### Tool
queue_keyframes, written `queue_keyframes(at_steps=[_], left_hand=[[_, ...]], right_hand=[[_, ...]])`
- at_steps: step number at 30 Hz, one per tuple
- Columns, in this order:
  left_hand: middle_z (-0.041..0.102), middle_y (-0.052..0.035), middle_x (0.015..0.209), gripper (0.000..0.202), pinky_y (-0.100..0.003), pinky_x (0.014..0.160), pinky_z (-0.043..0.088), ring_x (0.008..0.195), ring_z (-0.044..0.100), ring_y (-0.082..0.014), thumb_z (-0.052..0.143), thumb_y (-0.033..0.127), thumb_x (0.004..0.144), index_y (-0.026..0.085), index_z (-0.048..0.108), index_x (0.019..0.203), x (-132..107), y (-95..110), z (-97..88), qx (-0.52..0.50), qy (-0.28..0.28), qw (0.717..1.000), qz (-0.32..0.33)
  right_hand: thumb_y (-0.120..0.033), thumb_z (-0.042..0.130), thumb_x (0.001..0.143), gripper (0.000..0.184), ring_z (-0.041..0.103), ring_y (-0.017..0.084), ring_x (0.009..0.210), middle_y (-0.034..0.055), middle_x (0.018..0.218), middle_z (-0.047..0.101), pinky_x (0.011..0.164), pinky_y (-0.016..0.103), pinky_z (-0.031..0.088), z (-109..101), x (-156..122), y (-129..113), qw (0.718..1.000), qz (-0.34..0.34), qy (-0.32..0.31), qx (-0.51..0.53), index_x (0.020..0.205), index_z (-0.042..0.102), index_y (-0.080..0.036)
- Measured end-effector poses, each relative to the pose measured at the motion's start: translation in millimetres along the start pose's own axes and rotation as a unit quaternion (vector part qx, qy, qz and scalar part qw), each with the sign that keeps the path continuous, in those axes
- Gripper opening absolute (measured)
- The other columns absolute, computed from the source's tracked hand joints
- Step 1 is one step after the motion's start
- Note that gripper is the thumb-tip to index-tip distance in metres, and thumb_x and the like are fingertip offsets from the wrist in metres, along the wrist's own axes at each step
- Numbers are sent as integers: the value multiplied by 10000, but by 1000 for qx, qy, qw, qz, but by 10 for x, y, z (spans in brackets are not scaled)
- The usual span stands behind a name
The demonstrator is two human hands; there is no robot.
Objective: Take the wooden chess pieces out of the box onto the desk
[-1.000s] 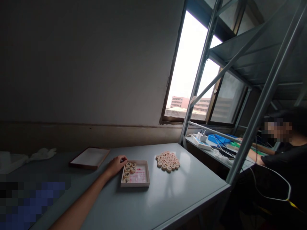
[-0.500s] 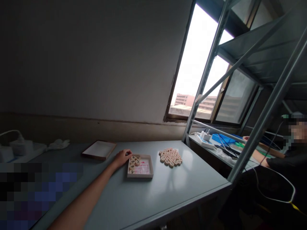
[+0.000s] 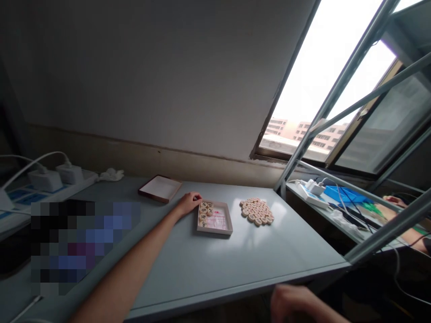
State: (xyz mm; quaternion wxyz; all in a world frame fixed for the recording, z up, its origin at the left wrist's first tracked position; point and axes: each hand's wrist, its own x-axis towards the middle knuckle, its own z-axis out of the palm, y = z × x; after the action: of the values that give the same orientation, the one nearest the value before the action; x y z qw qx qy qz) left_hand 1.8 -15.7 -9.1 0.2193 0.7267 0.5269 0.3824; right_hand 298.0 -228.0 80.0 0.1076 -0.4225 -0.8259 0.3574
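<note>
I have the left hand (image 3: pixel 189 203) at the upper-left corner of the open box (image 3: pixel 214 231), fingers curled by its rim; whether they pinch anything, I can't tell from here. I count 6 round pieces (image 3: pixel 210 211) along the box's left side. The piece cluster (image 3: pixel 257 211) sits apart, rightward on the table (image 3: pixel 256 251). The right hand (image 3: pixel 292 301) is blurred near the front edge, its grip unreadable to me.

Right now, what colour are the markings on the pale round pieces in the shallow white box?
Black on the pale round pieces; best in the head view.
</note>
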Motion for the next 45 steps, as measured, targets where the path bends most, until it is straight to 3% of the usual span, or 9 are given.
queue_keyframes(at_steps=[1, 4, 8, 11, 23, 28, 40, 42, 45], left_hand=[[658, -91, 829, 219, -257, 710, 423, 784, 586, -192, 475, 270, 705, 127, 634, 754, -2, 3, -5, 1, 0, 1000, 2], [652, -94, 821, 227, -259, 709, 418, 789, 582, -196, 476, 284, 705, 122, 631, 744, -8, 8, -17, 1, 5, 1000, 3], [642, -75, 789, 233, -253, 686, 415, 760, 576, -184, 474, 313, 709, 135, 623, 726, -13, 5, -26, -6, 5, 1000, 9], [631, -58, 763, 234, -248, 682, 412, 742, 568, -173, 472, 331, 710, 143, 611, 713, -14, 18, -36, -10, 2, 1000, 3], [607, -30, 725, 268, -250, 657, 409, 710, 542, -166, 451, 380, 716, 160, 603, 701, -4, 69, -31, -5, -7, 1000, -24], [612, -32, 739, 262, -246, 656, 419, 707, 540, -158, 462, 375, 721, 160, 612, 716, -11, 70, -31, -11, -14, 999, -32], [603, -28, 729, 241, -250, 643, 429, 677, 547, -152, 482, 366, 709, 153, 596, 709, -20, 80, -31, -25, -2, 999, -37], [606, -32, 733, 246, -252, 649, 427, 702, 548, -159, 479, 371, 710, 155, 597, 717, -22, 100, -39, -24, -7, 999, -43], [611, -42, 763, 249, -254, 667, 421, 739, 549, -165, 465, 367, 721, 154, 595, 724, -27, 129, -49, -20, -17, 999, -40]], right_hand=[[-455, 440, 825, 226, 559, 156, 785, 31, 821, 585, 705, 278, 443, -132, 216, 16, 1000, -11, 0, 0, 825, 603, -298], [-382, 491, 818, 200, 528, 156, 783, 43, 885, 580, 733, 301, 413, -350, 1052, 116, 982, -88, 123, -117, 913, 581, -230], [-381, 591, 754, 237, 518, 191, 861, 41, 924, 588, 751, 318, 380, -252, 1985, 302, 952, -105, 120, -261, 922, 582, -215], [-404, 578, 761, 277, 518, 195, 874, 57, 933, 591, 749, 315, 361, -108, 2235, 414, 940, -106, 131, -296, 939, 564, -192], [-298, 643, 702, 149, 549, 157, 784, 8, 856, 627, 703, 285, 323, -200, 2148, 426, 956, -98, 133, -241, 809, 591, -208], [-301, 588, 759, 260, 553, 126, 753, -16, 869, 631, 699, 263, 339, -463, 2039, 602, 968, -75, 168, -170, 1016, 571, -264], [-223, 520, 759, 155, 413, 265, 975, 102, 1029, 522, 807, 420, 273, -676, 1916, 974, 890, 100, 255, -365, 857, 630, -172], [-245, 522, 766, 198, 400, 262, 997, 95, 1071, 502, 820, 422, 271, -658, 1929, 949, 898, 82, 264, -343, 937, 608, -194], [-265, 518, 794, 292, 396, 217, 1029, 49, 1124, 485, 820, 366, 303, -521, 2014, 797, 931, -22, 248, -268, 1086, 530, -264]])
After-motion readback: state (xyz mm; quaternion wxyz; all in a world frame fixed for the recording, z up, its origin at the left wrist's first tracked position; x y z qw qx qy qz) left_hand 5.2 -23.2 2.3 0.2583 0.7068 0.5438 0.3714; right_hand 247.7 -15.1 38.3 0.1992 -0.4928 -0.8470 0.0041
